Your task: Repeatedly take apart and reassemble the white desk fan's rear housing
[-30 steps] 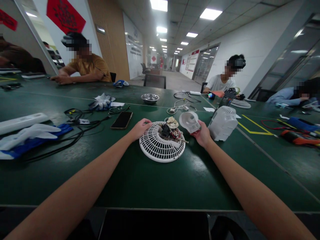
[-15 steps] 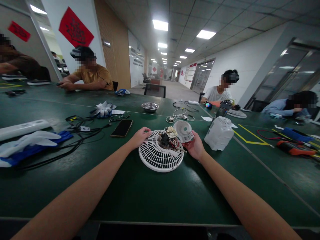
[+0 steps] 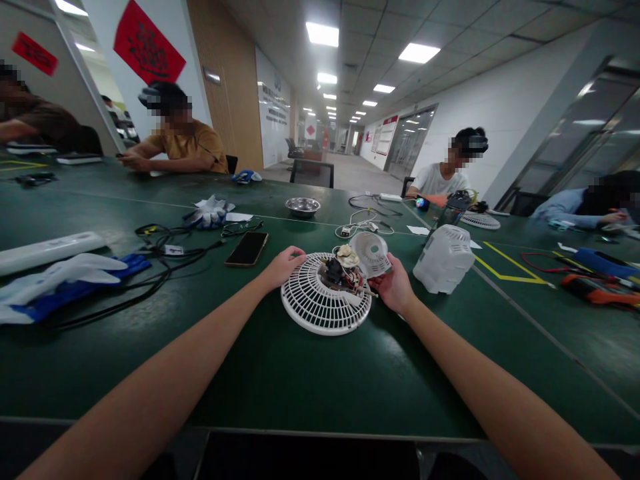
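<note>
Your left hand (image 3: 283,268) is at the edge of the round fan grille (image 3: 320,319), fingers lightly curled at its rim; you can't tell from here whether they pinch it. The grille lies flat before you on the smooth green table (image 3: 300,380), its white plastic ribs radiating in rings. On it sits the exposed fan motor (image 3: 343,272), a jumble of dark parts, wires and a cream-coloured piece. Your right hand (image 3: 397,287) has its fingers closed on the edge of the cup-shaped, slotted white motor cover (image 3: 370,252), tilted just beside the motor. The boxy, vented white housing (image 3: 444,260) stands near your right hand. Beyond are the glossy phone (image 3: 247,249), shiny metal bowl (image 3: 303,207) and coiled white cable (image 3: 365,225); black cables (image 3: 150,287) and blue-and-white gloves (image 3: 65,277) sprawl at left, clear of your hands.
</note>
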`<action>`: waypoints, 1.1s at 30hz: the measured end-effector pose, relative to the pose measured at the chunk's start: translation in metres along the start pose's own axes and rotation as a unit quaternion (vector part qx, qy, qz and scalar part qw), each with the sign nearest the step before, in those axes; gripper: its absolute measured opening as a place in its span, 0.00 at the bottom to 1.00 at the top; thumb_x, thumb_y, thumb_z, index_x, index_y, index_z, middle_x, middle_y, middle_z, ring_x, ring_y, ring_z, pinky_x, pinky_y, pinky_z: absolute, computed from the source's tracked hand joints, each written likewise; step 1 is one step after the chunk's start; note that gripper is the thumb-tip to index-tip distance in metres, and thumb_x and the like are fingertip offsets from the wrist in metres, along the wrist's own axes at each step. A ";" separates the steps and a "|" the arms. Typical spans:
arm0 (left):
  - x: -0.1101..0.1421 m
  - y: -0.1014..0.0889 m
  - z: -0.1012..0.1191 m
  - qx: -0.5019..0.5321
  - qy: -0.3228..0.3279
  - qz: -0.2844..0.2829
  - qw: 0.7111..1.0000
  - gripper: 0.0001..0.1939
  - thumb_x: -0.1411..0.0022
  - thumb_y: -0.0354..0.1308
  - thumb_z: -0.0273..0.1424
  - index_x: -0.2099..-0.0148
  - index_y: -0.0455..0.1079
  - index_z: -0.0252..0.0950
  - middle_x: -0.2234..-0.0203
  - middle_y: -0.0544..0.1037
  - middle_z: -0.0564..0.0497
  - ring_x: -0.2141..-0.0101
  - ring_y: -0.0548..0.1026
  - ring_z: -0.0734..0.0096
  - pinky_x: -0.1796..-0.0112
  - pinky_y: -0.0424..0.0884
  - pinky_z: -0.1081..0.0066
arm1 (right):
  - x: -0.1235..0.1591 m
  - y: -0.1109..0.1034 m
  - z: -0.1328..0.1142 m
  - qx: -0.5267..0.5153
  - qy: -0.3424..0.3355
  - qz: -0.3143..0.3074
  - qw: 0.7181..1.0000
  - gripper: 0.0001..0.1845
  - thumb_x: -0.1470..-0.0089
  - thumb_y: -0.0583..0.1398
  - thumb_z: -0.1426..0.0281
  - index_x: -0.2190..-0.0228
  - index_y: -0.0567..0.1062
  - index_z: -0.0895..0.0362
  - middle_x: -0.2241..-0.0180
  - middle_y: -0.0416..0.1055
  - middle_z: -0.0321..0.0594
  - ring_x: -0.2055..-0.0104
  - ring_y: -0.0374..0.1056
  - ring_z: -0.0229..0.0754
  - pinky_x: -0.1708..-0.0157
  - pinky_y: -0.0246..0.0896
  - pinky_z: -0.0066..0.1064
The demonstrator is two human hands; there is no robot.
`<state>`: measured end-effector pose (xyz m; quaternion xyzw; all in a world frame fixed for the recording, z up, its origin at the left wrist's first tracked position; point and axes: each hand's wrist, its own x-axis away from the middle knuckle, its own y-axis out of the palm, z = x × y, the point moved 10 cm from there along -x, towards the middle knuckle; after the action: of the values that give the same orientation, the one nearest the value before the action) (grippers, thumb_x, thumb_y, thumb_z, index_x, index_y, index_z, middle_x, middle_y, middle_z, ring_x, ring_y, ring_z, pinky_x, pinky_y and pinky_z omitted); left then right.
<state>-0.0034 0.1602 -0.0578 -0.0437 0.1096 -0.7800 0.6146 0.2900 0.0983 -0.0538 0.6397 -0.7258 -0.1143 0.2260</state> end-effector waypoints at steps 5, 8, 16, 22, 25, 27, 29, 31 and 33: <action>-0.002 -0.002 -0.002 0.002 -0.001 0.007 1.000 0.18 0.39 0.61 0.41 0.52 0.70 0.36 0.61 0.79 0.46 0.64 0.79 0.61 0.64 0.74 0.64 | 0.001 0.002 0.000 0.010 -0.003 -0.003 1.000 0.18 0.37 0.53 0.56 0.65 0.76 0.54 0.72 0.79 0.37 0.72 0.71 0.40 0.72 0.67 0.29; -0.003 -0.003 -0.003 -0.001 0.003 0.012 1.000 0.18 0.40 0.62 0.42 0.52 0.70 0.36 0.62 0.79 0.46 0.64 0.79 0.61 0.64 0.74 0.64 | 0.002 0.004 -0.001 0.013 -0.009 -0.009 1.000 0.19 0.37 0.53 0.56 0.65 0.77 0.54 0.70 0.79 0.37 0.72 0.72 0.40 0.72 0.67 0.30; -0.001 -0.001 0.001 -0.002 0.014 0.014 1.000 0.16 0.39 0.61 0.40 0.54 0.70 0.36 0.64 0.79 0.48 0.66 0.78 0.63 0.65 0.73 0.65 | 0.002 0.003 -0.001 0.008 0.000 -0.008 1.000 0.20 0.37 0.53 0.55 0.66 0.77 0.53 0.72 0.78 0.37 0.73 0.71 0.39 0.73 0.65 0.29; 0.000 -0.001 0.002 -0.009 0.011 0.016 1.000 0.15 0.39 0.61 0.40 0.54 0.70 0.36 0.65 0.79 0.48 0.67 0.77 0.64 0.66 0.72 0.66 | 0.002 0.003 -0.001 0.006 0.001 -0.008 1.000 0.20 0.37 0.52 0.55 0.65 0.77 0.54 0.73 0.78 0.37 0.74 0.70 0.39 0.73 0.65 0.28; 0.000 -0.001 0.002 -0.008 0.008 0.010 1.000 0.15 0.38 0.60 0.40 0.54 0.70 0.36 0.64 0.79 0.48 0.66 0.78 0.64 0.65 0.73 0.66 | 0.003 0.004 -0.001 0.009 0.002 -0.010 1.000 0.19 0.37 0.53 0.55 0.66 0.77 0.54 0.74 0.78 0.37 0.74 0.70 0.39 0.74 0.65 0.28; 0.000 -0.001 0.002 -0.011 0.007 0.011 1.000 0.15 0.38 0.60 0.40 0.54 0.70 0.37 0.63 0.79 0.48 0.65 0.78 0.63 0.65 0.73 0.66 | 0.003 0.004 -0.002 0.009 0.000 -0.010 1.000 0.19 0.37 0.53 0.55 0.66 0.77 0.54 0.74 0.78 0.37 0.74 0.70 0.39 0.74 0.65 0.28; 0.001 -0.002 0.002 -0.014 0.006 0.013 1.000 0.15 0.39 0.60 0.40 0.54 0.70 0.37 0.63 0.80 0.47 0.65 0.78 0.62 0.64 0.73 0.65 | 0.003 0.004 -0.002 0.009 -0.003 -0.012 1.000 0.19 0.38 0.53 0.55 0.65 0.77 0.53 0.73 0.78 0.37 0.74 0.70 0.39 0.74 0.65 0.28; 0.001 -0.002 0.003 -0.017 0.005 0.015 1.000 0.15 0.39 0.60 0.40 0.53 0.70 0.37 0.62 0.80 0.47 0.64 0.78 0.62 0.64 0.73 0.65 | 0.003 0.004 -0.001 0.011 -0.003 -0.013 1.000 0.19 0.38 0.53 0.55 0.65 0.77 0.53 0.73 0.78 0.37 0.74 0.70 0.39 0.74 0.66 0.28; 0.002 -0.002 0.004 -0.019 0.003 0.014 1.000 0.16 0.38 0.60 0.40 0.53 0.70 0.37 0.62 0.80 0.47 0.64 0.78 0.62 0.64 0.73 0.64 | 0.002 0.003 0.000 0.012 -0.001 -0.009 1.000 0.19 0.38 0.53 0.55 0.66 0.77 0.53 0.73 0.78 0.37 0.74 0.70 0.39 0.74 0.65 0.28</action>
<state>-0.0051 0.1582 -0.0538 -0.0511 0.1266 -0.7690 0.6244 0.2873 0.0967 -0.0516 0.6489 -0.7214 -0.1082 0.2165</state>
